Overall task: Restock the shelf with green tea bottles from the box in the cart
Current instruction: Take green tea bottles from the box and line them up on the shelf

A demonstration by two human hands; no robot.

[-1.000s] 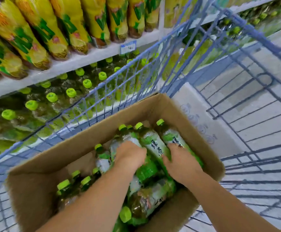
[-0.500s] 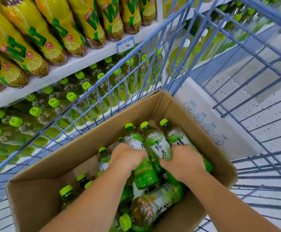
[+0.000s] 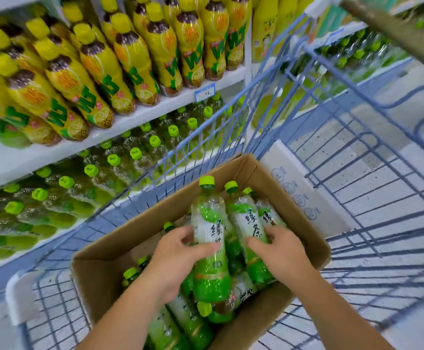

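Hands nearest: my left hand (image 3: 178, 258) grips one bottle (image 3: 209, 238) round its middle, cap up. My right hand (image 3: 281, 256) curls over a pair (image 3: 247, 223) beside it. All three are partly raised out of the box (image 3: 100, 281), with loose bottles (image 3: 190, 322) lying underneath. Risk, as I judge it: the right grip on two slick bottles looks shallow, so one could slip back or clip the cart (image 3: 231, 127) wire on the way to the shelf (image 3: 9, 160) beyond.
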